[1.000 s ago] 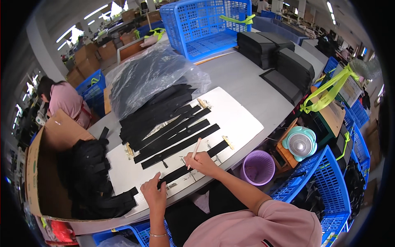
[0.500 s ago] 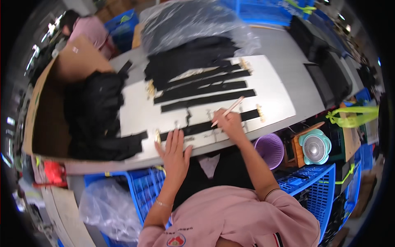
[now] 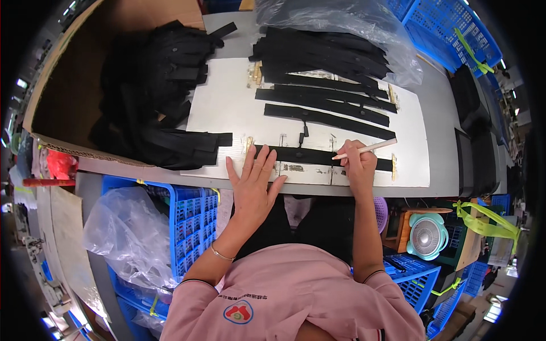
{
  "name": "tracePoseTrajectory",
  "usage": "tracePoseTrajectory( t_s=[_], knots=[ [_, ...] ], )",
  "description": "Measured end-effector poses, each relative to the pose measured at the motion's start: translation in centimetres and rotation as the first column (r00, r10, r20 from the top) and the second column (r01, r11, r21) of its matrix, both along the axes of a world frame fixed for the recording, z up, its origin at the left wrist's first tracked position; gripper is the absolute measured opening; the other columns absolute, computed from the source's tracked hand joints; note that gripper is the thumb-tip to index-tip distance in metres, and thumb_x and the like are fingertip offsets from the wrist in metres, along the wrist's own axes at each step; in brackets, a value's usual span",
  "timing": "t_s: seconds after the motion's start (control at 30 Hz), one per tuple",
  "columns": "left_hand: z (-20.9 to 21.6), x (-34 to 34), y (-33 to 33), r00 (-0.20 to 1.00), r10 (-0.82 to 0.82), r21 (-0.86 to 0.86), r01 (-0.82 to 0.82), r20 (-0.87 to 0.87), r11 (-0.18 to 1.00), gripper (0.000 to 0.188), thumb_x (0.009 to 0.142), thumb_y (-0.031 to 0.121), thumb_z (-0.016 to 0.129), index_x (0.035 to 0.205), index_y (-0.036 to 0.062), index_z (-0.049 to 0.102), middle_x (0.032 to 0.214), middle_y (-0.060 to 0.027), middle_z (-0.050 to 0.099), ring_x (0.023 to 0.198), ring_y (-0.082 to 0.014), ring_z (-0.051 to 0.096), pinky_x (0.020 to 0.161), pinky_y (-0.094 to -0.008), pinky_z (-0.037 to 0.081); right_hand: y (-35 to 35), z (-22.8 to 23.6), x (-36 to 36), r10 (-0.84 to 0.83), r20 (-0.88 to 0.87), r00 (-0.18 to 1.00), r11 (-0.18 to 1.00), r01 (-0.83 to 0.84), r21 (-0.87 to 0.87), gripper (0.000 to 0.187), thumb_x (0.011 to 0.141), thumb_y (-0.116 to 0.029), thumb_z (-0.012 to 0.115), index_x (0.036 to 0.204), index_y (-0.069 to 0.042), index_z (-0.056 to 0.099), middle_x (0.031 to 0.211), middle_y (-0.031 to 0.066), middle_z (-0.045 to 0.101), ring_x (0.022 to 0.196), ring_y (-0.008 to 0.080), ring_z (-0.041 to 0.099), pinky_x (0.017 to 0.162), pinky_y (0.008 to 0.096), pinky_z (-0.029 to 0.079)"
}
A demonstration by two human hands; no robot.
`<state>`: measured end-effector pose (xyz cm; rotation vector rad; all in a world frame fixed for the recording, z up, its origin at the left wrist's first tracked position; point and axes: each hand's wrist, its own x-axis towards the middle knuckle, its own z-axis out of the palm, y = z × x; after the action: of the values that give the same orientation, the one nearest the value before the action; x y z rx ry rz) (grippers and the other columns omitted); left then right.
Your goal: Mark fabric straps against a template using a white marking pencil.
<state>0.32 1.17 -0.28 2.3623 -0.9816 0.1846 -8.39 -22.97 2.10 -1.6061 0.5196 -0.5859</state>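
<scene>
A black fabric strip (image 3: 313, 156) lies lengthwise near the front edge of a white board (image 3: 222, 108). My left hand (image 3: 253, 179) rests with fingers spread on the strip's left end. In my right hand (image 3: 359, 167) is a pale pencil (image 3: 372, 147), its tip on the strip right of the middle. A zipper pull hangs over the board just behind this strip. Several more black strips (image 3: 325, 121) lie in rows farther back, below a dense pile of black strips (image 3: 318, 50). Pale tape marks the board's ends, by the strip's two ends.
At left, an open cardboard box (image 3: 62, 91) lies with black strips (image 3: 159, 113) spilling onto the board. Clear plastic sheeting (image 3: 341, 20) covers the back, beside a blue crate (image 3: 455, 34). Another blue crate (image 3: 193, 227) and a teal fan (image 3: 426, 236) are below the table's front edge.
The view has shifted, so the board appears farther right and more level. My right hand and pencil stay over the front strip, and my left hand remains flat at its left end.
</scene>
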Motion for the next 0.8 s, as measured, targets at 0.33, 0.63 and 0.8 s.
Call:
tracePoseTrajectory(
  t_s=[0.33, 0.63, 0.8],
  knots=[
    [-0.1, 0.1, -0.6, 0.998, 0.03, 0.026, -0.032, 0.063, 0.999, 0.055, 0.095, 0.04, 0.069, 0.143, 0.0146, 0.06, 0.148, -0.006, 0.054, 0.145, -0.0279, 0.044, 0.12, -0.0648, 0.014, 5.5, -0.3, 6.5, 0.206, 0.028, 0.978, 0.922, -0.185, -0.341, 0.021, 0.102, -0.012, 0.064, 0.09, 0.003, 0.072, 0.082, 0.0061, 0.066, 0.069, 0.01, 0.058, 0.064, 0.0255, 0.046],
    [0.1, 0.0, -0.7, 0.998, 0.054, -0.031, -0.053, 0.031, 0.998, 0.052, 0.095, 0.036, 0.07, 0.142, 0.0152, 0.062, 0.148, -0.0064, 0.055, 0.143, -0.0274, 0.045, 0.122, -0.0598, 0.012, 6.2, -0.8, 7.3, 0.185, -0.054, 0.981, 0.871, -0.189, -0.454, 0.021, 0.102, -0.013, 0.065, 0.09, 0.002, 0.073, 0.081, 0.0073, 0.067, 0.068, 0.0116, 0.059, 0.062, 0.026, 0.046],
    [0.1, 0.0, -0.8, 0.998, 0.054, -0.023, -0.054, 0.033, 0.998, 0.053, 0.095, 0.036, 0.07, 0.142, 0.0151, 0.061, 0.148, -0.0066, 0.056, 0.143, -0.0276, 0.045, 0.121, -0.06, 0.012, 6.4, -0.6, 7.4, 0.207, -0.109, 0.972, 0.862, -0.234, -0.449, 0.02, 0.101, -0.013, 0.066, 0.089, 0.001, 0.073, 0.082, 0.007, 0.068, 0.071, 0.0141, 0.06, 0.065, 0.0272, 0.047]
  ],
)
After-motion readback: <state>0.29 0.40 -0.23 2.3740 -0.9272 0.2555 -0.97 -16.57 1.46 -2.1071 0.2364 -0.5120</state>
